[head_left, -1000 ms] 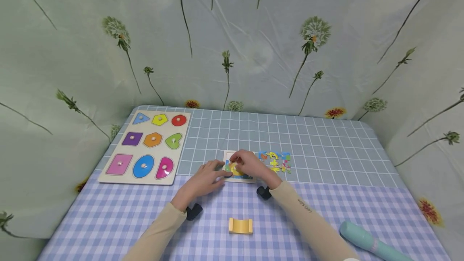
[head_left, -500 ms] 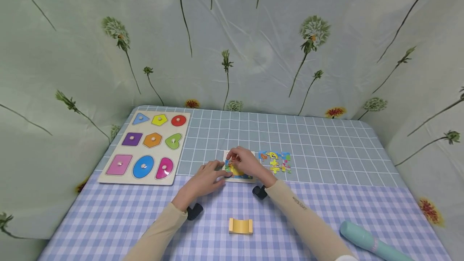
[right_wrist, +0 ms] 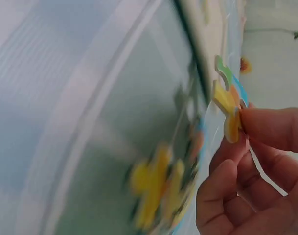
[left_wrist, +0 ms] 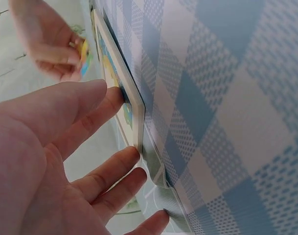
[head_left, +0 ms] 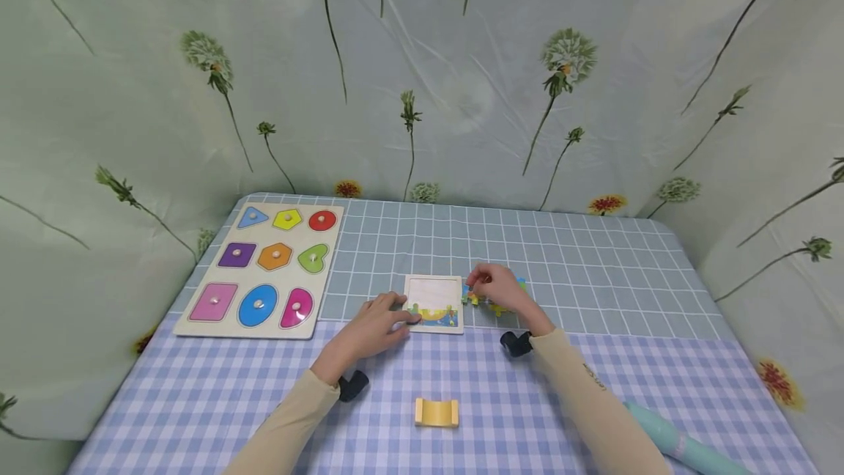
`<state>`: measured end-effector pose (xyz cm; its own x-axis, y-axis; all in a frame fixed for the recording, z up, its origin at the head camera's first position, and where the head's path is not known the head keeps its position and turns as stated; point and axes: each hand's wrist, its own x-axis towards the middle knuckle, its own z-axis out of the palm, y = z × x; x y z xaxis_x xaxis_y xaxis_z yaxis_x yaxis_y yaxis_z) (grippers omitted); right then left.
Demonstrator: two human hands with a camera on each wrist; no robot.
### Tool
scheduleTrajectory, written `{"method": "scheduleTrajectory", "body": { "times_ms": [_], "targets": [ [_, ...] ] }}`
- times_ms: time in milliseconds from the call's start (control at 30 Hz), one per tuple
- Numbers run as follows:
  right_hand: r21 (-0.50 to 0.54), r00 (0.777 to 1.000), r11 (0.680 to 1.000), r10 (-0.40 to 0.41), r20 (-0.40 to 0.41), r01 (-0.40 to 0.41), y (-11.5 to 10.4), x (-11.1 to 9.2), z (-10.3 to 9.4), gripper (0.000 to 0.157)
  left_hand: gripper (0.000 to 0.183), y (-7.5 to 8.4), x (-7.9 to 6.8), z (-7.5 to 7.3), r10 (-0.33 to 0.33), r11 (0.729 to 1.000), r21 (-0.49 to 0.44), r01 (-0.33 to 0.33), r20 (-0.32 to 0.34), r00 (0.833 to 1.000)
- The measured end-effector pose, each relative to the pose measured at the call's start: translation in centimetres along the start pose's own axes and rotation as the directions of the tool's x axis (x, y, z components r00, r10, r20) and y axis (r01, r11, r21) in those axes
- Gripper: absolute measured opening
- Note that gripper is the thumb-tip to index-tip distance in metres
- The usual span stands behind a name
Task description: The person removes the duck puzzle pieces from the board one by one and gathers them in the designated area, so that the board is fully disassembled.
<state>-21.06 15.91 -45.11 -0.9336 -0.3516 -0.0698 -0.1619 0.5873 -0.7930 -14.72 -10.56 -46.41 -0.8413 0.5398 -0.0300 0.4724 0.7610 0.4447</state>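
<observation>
A square wooden puzzle tray lies mid-table, jigsaw pieces filling its lower strip and bare board above. My left hand rests at the tray's left edge, fingers extended; in the left wrist view, fingertips touch the rim. My right hand is to the right of the tray, over the loose pieces, which it partly hides. Between thumb and fingers it pinches a jigsaw piece coloured yellow, green and blue, raised off the table in the right wrist view.
A board of knobbed shapes lies at the left. Nearer the front sits a small yellow curved block. A teal cylindrical object lies at the front right, partly behind the right sleeve. A floral curtain hangs behind the table.
My right hand has moved right, from above the tray to over the loose pieces, with a jigsaw piece in its fingers. The tray's bare upper part now shows. My left hand has stayed put.
</observation>
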Motion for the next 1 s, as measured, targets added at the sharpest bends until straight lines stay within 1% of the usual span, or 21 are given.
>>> {"method": "scheduleTrajectory", "body": {
  "times_ms": [100, 167, 267, 433, 600, 700, 800, 900, 1000],
  "targets": [
    [-0.021, 0.999, 0.999, 0.042, 0.019, -0.041, 0.6, -0.3, -0.5, 0.014, 0.028, 0.1, 0.0, -0.1, -0.01, 1.0, -0.005, 0.01, 0.003, 1.0],
    [-0.037, 0.999, 0.999, 0.037, 0.033, -0.036, 0.8, -0.3, -0.6, 0.014, 0.027, 0.1, 0.0, -0.1, -0.01, 1.0, -0.005, 0.01, 0.003, 1.0],
    [-0.078, 0.999, 0.997, 0.011, 0.037, -0.008, 1.0, -0.3, -0.5, 0.013, 0.027, 0.1, 0.0, -0.1, -0.006, 1.0, -0.007, 0.006, -0.003, 1.0],
    [-0.153, 1.0, 0.988, -0.026, 0.005, 0.026, 1.2, -0.3, -0.3, 0.012, 0.026, 0.0, 0.0, 0.0, -0.002, 1.0, -0.007, 0.002, -0.007, 1.0],
    [-0.198, 0.998, 0.978, -0.068, -0.012, 0.065, 1.4, -0.4, 0.1, 0.014, 0.023, 0.1, 0.2, 0.0, 0.012, 1.0, 0.004, -0.012, -0.023, 1.0],
    [-0.212, 0.997, 0.975, -0.074, -0.018, 0.069, 1.3, -0.4, 0.2, 0.015, 0.02, 0.3, 0.4, 0.1, 0.045, 0.999, 0.023, -0.043, -0.051, 0.998],
    [-0.233, 0.997, 0.97, -0.078, -0.025, 0.07, 1.4, -0.4, 0.3, 0.016, 0.021, 0.6, 0.9, 0.2, 0.109, 0.993, 0.047, -0.106, -0.069, 0.992],
    [-0.251, 0.995, 0.965, -0.093, -0.032, 0.082, 1.4, -0.4, 0.4, 0.016, 0.025, 0.9, 1.3, 0.5, 0.17, 0.984, 0.067, -0.166, -0.056, 0.984],
    [-0.231, 0.993, 0.968, -0.112, -0.037, 0.1, 1.2, -0.4, 0.5, 0.015, 0.028, 1.2, 1.7, 0.8, 0.197, 0.978, 0.078, -0.194, -0.03, 0.98]
  ]
}}
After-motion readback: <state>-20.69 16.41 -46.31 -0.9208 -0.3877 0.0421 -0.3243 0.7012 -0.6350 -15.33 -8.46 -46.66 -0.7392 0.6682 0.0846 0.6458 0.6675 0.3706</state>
